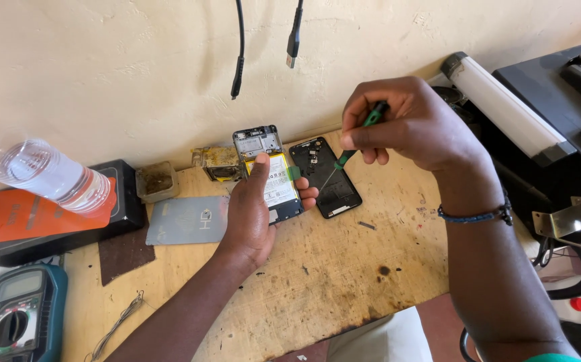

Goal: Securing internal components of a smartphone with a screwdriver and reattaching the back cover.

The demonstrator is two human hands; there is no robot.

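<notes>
My left hand (253,214) grips opened phone (268,174), thumb on battery, near counter (344,268) back edge. My right hand (404,124) pinches green screwdriver (357,137), tip down toward phone. Black back cover (327,177) lies just right of phone. Multimeter (12,315) at front left corner.

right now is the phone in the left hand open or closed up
Open: the phone in the left hand shows its battery and circuit board, and its black back cover lies apart on the workbench.

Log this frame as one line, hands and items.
left hand: holds opened phone | right hand: grips green screwdriver, tip near phone | back cover: on bench beside phone
</notes>
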